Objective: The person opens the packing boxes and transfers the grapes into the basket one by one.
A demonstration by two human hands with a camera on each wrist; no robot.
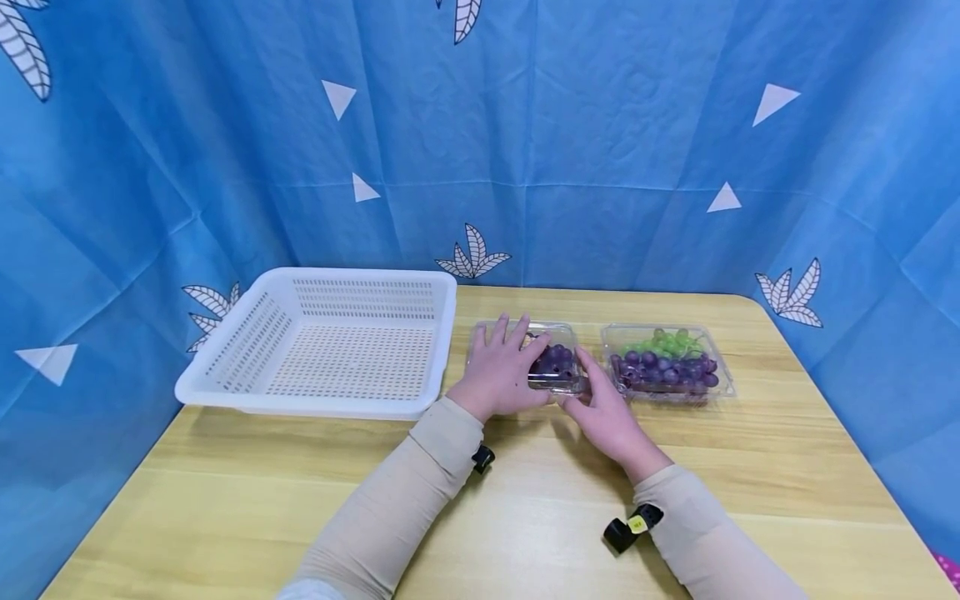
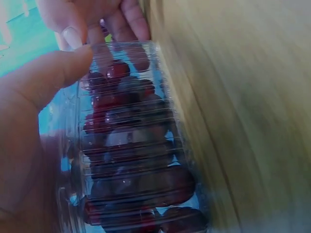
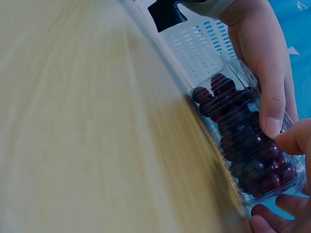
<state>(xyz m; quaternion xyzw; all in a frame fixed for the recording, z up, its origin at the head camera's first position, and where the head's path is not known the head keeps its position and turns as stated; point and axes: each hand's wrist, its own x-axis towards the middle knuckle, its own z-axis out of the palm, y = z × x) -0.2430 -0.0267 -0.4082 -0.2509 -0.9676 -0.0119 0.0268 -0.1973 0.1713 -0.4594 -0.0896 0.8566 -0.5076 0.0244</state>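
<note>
My left hand point(image 1: 504, 375) lay over the clear box point(image 1: 566, 335) of dark grapes point(image 1: 557, 360), its fingers straight and spread apart, its thumb by the near edge. My right hand point(image 1: 606, 417) had its grip clamped on the box's right end, thumb at the near edge and fingers round the corner; the thumb tips were close together. The box was between a white basket point(image 1: 315, 408) and a second box point(image 1: 618, 335) of purple and green grapes, both on the worktop point(image 1: 225, 492).
</note>
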